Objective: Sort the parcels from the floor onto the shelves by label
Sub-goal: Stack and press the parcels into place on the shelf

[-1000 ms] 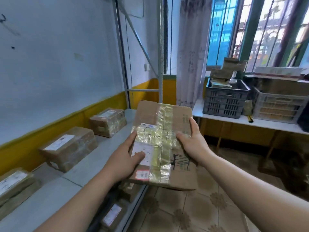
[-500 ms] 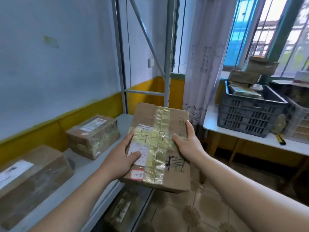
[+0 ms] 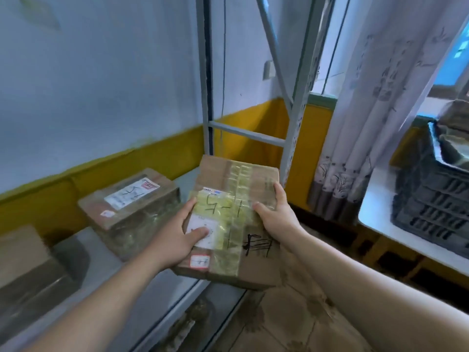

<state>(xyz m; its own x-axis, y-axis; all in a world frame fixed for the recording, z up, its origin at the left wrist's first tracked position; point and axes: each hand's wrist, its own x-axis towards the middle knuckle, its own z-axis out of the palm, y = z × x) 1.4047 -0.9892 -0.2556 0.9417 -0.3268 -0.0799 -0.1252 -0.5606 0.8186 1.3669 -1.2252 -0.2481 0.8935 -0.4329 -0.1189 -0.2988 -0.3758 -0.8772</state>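
Cardboard parcel (image 3: 236, 224) held in both hands at the shelf's (image 3: 106, 270) front edge, partly over the floor. Left hand (image 3: 175, 237) thumb on label, right hand (image 3: 276, 217) fingers (image 3: 279, 191) curled round the far side. Step: placing. Next: set it beside the shelved parcel (image 3: 129, 207). Marks look alike but are blurred.

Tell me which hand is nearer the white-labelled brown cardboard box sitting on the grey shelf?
Left. The left hand grips the tape-wrapped cardboard parcel on the side facing that shelved box; the right hand grips the opposite side, farther away.
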